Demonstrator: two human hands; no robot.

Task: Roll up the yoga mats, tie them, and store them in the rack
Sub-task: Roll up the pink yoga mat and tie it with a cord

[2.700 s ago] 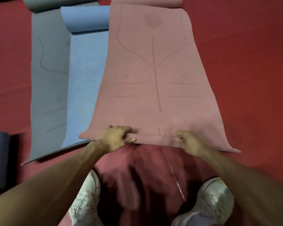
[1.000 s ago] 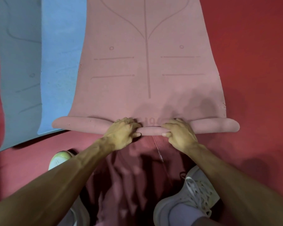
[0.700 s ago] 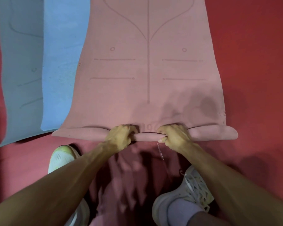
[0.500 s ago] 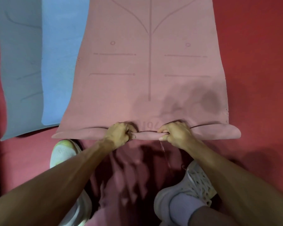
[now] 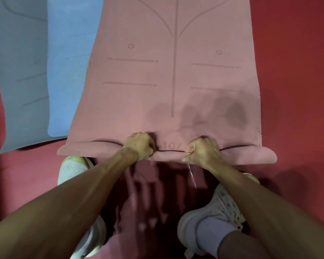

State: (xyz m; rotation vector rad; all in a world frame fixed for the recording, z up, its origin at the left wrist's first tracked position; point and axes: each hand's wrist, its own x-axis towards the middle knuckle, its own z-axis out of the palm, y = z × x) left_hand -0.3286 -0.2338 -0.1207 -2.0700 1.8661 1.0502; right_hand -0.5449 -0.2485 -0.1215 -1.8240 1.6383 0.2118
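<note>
roll point(image 5: 251, 156) tighter — in left hand point(image 5: 138, 146), right hand point(image 5: 202, 152)

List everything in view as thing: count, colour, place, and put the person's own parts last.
pink mat: 1, pink, centre, near end rolled.
blue mat: 1, light blue, left of pink mat.
grey mat: 1, grey-blue, far left.
floor: 1, red, beneath all.
strand: 1, pale, hanging below the roll, centre-right.
shoes: 2, white, behind the roll.
sock: 1, lilac, right ankle.
left hand: 1, fingers curled round the roll.
right hand: 1, fingers curled round the roll.
</note>
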